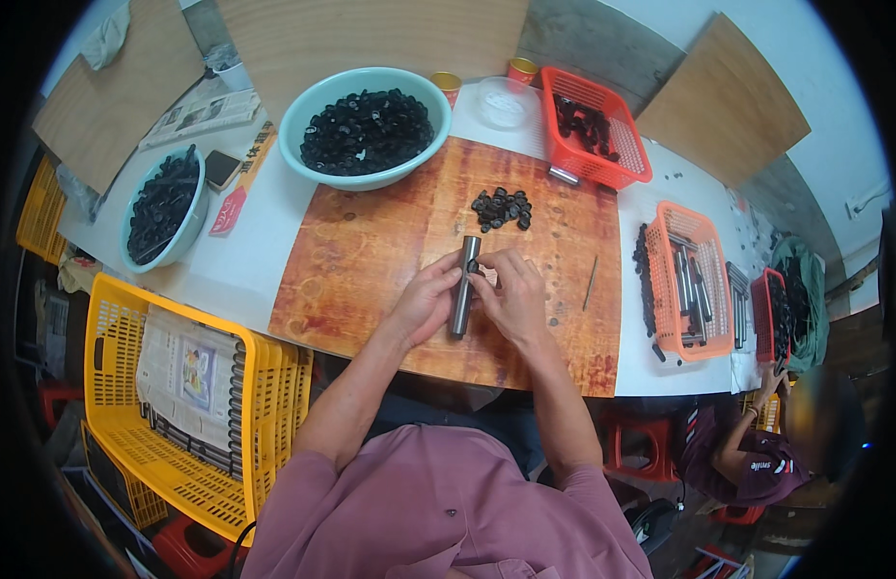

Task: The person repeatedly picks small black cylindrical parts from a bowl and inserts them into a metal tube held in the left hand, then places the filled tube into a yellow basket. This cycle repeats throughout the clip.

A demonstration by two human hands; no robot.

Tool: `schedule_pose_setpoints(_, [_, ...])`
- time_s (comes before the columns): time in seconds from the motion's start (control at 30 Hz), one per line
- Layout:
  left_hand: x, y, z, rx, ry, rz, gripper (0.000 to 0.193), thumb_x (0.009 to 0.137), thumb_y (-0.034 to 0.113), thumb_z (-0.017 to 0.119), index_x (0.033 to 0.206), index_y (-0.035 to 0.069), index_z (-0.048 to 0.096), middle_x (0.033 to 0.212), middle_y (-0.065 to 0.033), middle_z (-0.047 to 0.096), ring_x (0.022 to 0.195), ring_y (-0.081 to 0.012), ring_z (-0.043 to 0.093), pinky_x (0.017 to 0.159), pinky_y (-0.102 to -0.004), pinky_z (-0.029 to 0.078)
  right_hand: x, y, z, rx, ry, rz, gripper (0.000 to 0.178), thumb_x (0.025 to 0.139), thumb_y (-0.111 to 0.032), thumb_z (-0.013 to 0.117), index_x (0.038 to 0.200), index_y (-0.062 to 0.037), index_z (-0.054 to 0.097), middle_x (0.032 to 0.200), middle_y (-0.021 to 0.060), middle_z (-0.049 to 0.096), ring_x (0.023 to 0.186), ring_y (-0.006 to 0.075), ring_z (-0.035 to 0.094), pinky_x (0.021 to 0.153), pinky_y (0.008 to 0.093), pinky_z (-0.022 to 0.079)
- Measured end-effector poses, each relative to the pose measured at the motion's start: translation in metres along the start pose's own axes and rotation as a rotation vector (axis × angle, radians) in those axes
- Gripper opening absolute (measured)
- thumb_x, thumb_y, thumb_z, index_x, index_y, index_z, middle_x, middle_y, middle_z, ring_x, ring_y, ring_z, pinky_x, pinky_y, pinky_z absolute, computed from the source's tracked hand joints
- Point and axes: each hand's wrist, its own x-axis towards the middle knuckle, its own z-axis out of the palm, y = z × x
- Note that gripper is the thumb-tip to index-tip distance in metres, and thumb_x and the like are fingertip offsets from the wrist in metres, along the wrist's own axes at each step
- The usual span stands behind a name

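Observation:
A grey metal tube (pixel 460 314) stands out between my hands over the brown wooden board (pixel 361 251), its long side pointing away from me. My left hand (pixel 430 296) is closed round the tube's left side. With thumb and fingers pinched, my right hand (pixel 510 294) holds a small black ring-like part (pixel 475 267) against the tube's right side near its upper end. Just beyond my hands lies a small pile of black parts (pixel 502 209). A thin metal rod (pixel 591 283) lies on the board to the right of my right hand.
A big pale-green basin (pixel 291 145) of black parts stands at the back, a smaller basin (pixel 200 217) at left. A red basket (pixel 636 172) and an orange basket (pixel 723 333) with tubes are right. A yellow crate (pixel 178 309) stands lower left. Another person (pixel 747 449) works at far right.

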Motion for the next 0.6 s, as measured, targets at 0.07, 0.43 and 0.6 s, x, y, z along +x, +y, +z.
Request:
schedule_pose_setpoints(0.07, [-0.001,0.001,0.002,-0.001,-0.003,0.001,0.045,0.106,0.007,0.045,0.15,-0.001,0.039,0.127,-0.0129,0.06,0.117,-0.0229,0.062,0.101,-0.0396,0.053,0.0,0.0,0.001,-0.024,0.009,-0.027,0.02,0.081,-0.013,0.079,0.098,-0.0055,0.071,0.088,0.0104,0.065,0.076,0.0308,0.064,0.069,0.0401,0.049])
schedule_pose_setpoints(0.43, [-0.001,-0.001,0.004,0.082,0.022,0.01,0.035,0.108,0.017,0.048,0.141,0.002,0.049,0.122,-0.0087,0.062,0.109,-0.0167,0.063,0.093,-0.0323,0.055,-0.016,0.001,0.009,-0.251,0.093,-0.202,0.03,0.08,-0.01,0.077,0.109,-0.0059,0.071,0.091,0.0098,0.066,0.073,0.027,0.065,0.062,0.0375,0.051])
schedule_pose_setpoints(0.6, [0.002,-0.005,0.0,0.247,0.11,0.033,0.03,0.108,0.022,0.05,0.132,0.004,0.056,0.11,-0.0057,0.064,0.1,-0.0139,0.065,0.088,-0.0296,0.055,-0.022,-0.012,0.013,-0.123,0.055,-0.154,0.036,0.085,-0.008,0.072,0.121,-0.004,0.067,0.1,0.0135,0.065,0.075,0.0283,0.065,0.066,0.0377,0.053])
